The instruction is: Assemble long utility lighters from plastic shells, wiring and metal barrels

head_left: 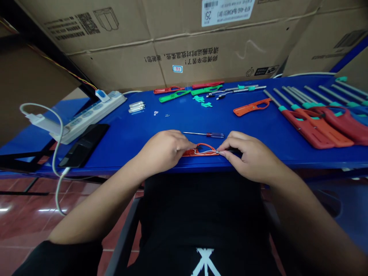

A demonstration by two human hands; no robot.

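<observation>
An orange lighter half-shell lies at the table's front edge, with thin white wires running along it. My left hand is closed over the shell's left end, its fingertips pressed down by the finger loop. At the right end my right hand is closed in a pinch around a thin dark tool, whose tip meets the wires; much of the tool is hidden by the fingers. Just beyond the hands lies a screwdriver with a clear purple-red handle.
Finished-looking lighters fill the right side. Behind are red and green shells, metal rods, teal pieces and small clear cylinders. A power strip and black phone lie left; cardboard stands behind.
</observation>
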